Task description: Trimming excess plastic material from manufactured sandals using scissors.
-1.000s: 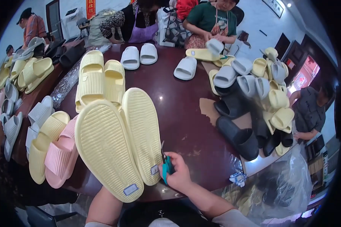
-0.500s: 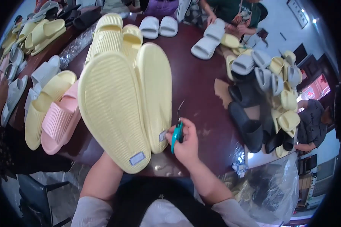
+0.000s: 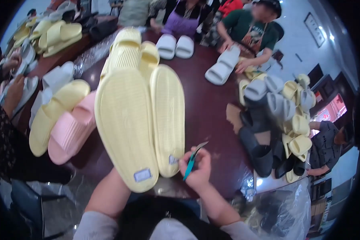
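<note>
Two pale yellow slippers face me soles up, a wide left slipper [image 3: 128, 120] and a narrower right slipper [image 3: 168, 116] beside it. Near each heel sits a small label: a flat bluish-white label [image 3: 142, 175] on the left one, a crinkled-looking label [image 3: 173, 160] on the right. My left hand is hidden behind the left slipper, its forearm [image 3: 109, 196] reaching under the heel. In my right hand [image 3: 199, 170] is a teal-handled tool [image 3: 190, 166] with a thin curved metal tip. That hand's thumb is at the right slipper's heel edge, close to the crinkled label.
More yellow slippers [image 3: 126, 50] lie beyond the soles. Left are a pink slipper [image 3: 72, 132] and a yellow one [image 3: 54, 114]; right, a heap of black slippers [image 3: 258, 148] and grey ones [image 3: 256, 91]. A co-worker [image 3: 248, 36] across the dark red table [image 3: 212, 104] handles white slippers [image 3: 224, 66].
The whole view has shifted, so things sit lower in it. The tool in my right hand has turned, its curved tip now pointing up and right. My hand stays beside the right slipper's heel.
</note>
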